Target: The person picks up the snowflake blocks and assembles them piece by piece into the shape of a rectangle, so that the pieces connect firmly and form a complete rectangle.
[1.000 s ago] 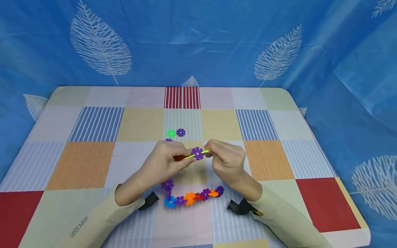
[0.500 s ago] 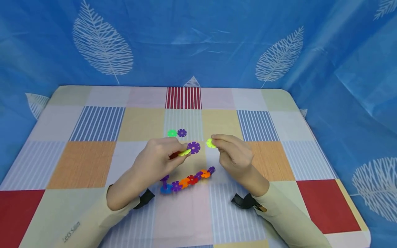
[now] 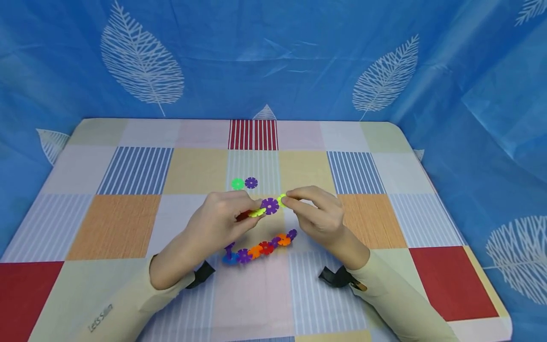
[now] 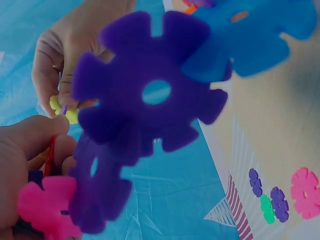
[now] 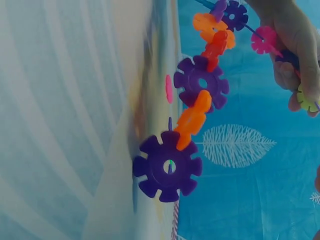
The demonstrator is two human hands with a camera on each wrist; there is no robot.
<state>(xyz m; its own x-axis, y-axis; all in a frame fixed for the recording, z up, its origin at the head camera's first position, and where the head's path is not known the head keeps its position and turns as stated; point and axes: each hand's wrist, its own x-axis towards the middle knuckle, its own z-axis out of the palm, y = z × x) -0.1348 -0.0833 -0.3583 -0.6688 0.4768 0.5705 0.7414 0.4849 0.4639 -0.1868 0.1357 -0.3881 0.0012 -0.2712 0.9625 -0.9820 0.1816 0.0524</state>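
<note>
In the head view my left hand pinches a linked chain of flower-shaped plastic discs. A yellow disc sits at its fingertips, with a purple disc beyond it. My right hand pinches another yellow disc by its edge, right up against that purple disc; whether their slots interlock I cannot tell. Below the hands hangs the rest of the chain, with an orange disc and a red disc. The left wrist view shows a pink disc and a blue disc in it.
Beyond the hands, a loose green disc and a purple disc lie on the patchwork tablecloth. A loose pink disc appears in the left wrist view. A blue leaf-patterned curtain surrounds the table.
My right hand drew its yellow disc away rightward from the purple disc, then brought it back left against it. The hanging chain swung farther from me after the first frame.
</note>
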